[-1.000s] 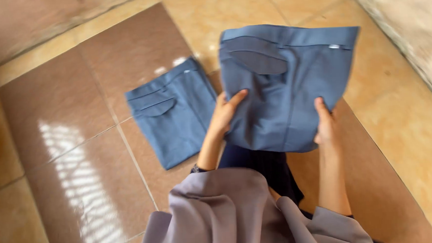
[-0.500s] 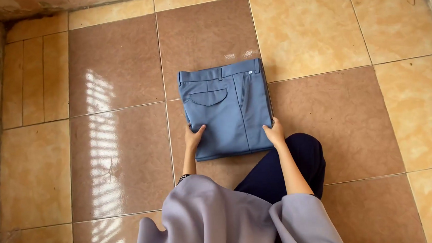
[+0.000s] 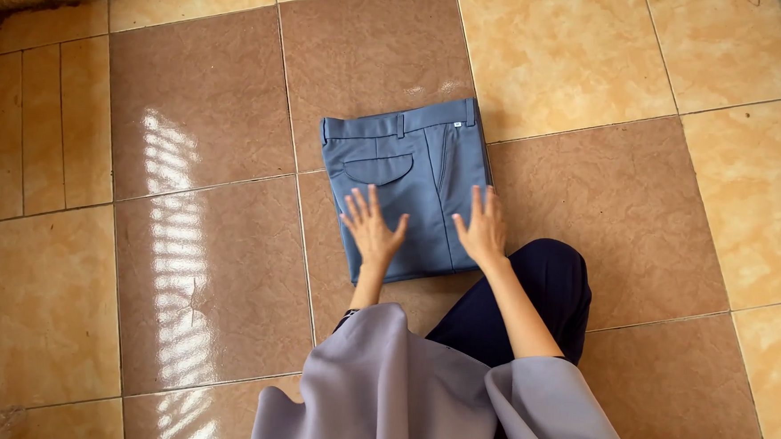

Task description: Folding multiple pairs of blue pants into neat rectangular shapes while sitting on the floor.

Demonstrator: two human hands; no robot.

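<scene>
Since half a second ago both hands have slid up from the near edge of the folded trousers [image 3: 407,187] onto their top face, and the bundle lies in much the same spot on the floor [image 3: 197,105]; a second ago it was held up in the air above another folded blue piece, which no longer shows. From the single head view: the left hand [image 3: 371,231] lies flat with fingers spread, palm down on the near left part of the cloth, just below the flapped back pocket [image 3: 379,169]. The right hand [image 3: 482,230] lies flat and open as well, on the near right part, close to the right edge of the bundle. Neither hand grips anything; both only press. The trousers are folded into a neat rectangle on a brown tile, waistband [image 3: 399,123] at the far side from the hands, near edge just ahead of the person's dark-clad knee [image 3: 550,282]. A grey sleeve or shawl [image 3: 391,393] hangs below the wrists. To do this pressing well, I judge the palms should stay flat and stroke outward from the middle toward the edges, so that air and creases leave the layers without shifting them; weight ought to fall evenly so the corners stay square. No containers show anywhere around the hands, only tiles and a strip of sunlight to the left.
</scene>
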